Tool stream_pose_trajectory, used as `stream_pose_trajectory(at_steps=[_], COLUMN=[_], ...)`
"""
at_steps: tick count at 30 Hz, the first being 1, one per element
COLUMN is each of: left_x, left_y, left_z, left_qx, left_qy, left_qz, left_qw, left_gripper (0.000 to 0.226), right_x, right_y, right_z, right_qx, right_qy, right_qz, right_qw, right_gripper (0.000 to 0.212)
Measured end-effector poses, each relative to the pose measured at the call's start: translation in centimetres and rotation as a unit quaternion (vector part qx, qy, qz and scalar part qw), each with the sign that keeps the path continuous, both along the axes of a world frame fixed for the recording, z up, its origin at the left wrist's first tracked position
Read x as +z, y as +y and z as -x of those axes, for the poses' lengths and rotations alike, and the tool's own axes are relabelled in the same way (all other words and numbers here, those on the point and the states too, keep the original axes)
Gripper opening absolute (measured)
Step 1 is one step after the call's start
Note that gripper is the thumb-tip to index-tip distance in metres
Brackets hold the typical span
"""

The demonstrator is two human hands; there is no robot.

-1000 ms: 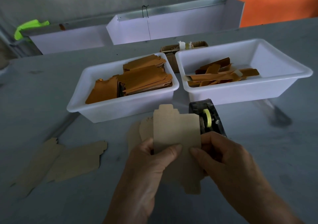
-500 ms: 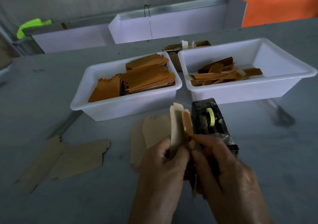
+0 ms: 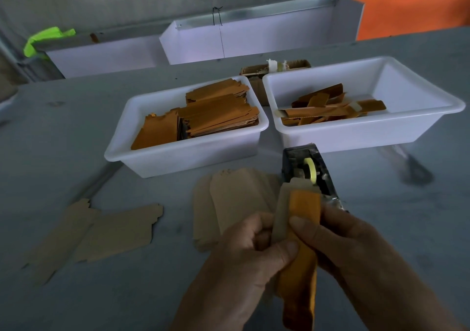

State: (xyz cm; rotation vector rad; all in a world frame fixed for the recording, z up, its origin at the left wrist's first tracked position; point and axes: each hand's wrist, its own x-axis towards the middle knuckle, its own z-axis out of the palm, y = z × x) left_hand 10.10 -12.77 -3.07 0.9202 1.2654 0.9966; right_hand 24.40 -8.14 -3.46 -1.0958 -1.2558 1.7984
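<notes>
A flat cardboard box blank [image 3: 300,218], tan on one side and orange on the other, is folded lengthwise and held upright near the table's front. My left hand [image 3: 244,259] grips its tan side with the thumb across the fold. My right hand [image 3: 356,249] pinches the orange side from the right. Just behind the blank stands a black tape dispenser [image 3: 305,170] with a yellowish roll.
Loose tan blanks [image 3: 236,198] lie behind my left hand and more blanks [image 3: 101,231] at the left. A white tub [image 3: 142,152] holds stacked orange blanks; a second white tub [image 3: 417,124] holds folded orange pieces. A small cardboard box [image 3: 256,76] stands behind them.
The blank was held flat with its tan face up; both hands have folded it lengthwise, so the orange side now shows on the right.
</notes>
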Motion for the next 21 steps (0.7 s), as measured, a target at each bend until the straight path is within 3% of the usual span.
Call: stream_pose_trajectory(at_steps=[3, 6, 9, 13, 19, 21], left_x=[0.3, 0.7, 0.7, 0.6, 0.6, 0.2], left_y=[0.0, -0.4, -0.6, -0.8, -1.2, -1.2], left_z=[-0.1, -0.5, -1.1, -1.9, -2.7, -3.1], left_qx=[0.022, 0.054, 0.143, 0.186, 0.199, 0.191], left_qy=[0.023, 0.122, 0.216, 0.294, 0.327, 0.398], left_qz=[0.011, -0.041, -0.096, -0.123, -0.194, -0.228], left_qw=[0.999, 0.99, 0.961, 0.93, 0.903, 0.868], left_gripper=[0.033, 0.011, 0.001, 0.004, 0.006, 0.016], right_x=[-0.2, -0.2, -0.2, -0.1, -0.3, -0.2], right_y=[0.2, 0.1, 0.1, 0.0, -0.2, -0.3], right_z=[-0.2, -0.1, -0.1, -0.2, -0.1, 0.1], right_qx=[-0.008, -0.04, -0.049, -0.049, -0.06, -0.059], right_qy=[0.025, 0.021, 0.028, 0.019, 0.021, 0.035], right_qz=[0.017, 0.0, 0.0, -0.013, -0.028, -0.014], right_qw=[1.0, 0.999, 0.998, 0.999, 0.998, 0.998], right_gripper=[0.026, 0.032, 0.031, 0.033, 0.034, 0.033])
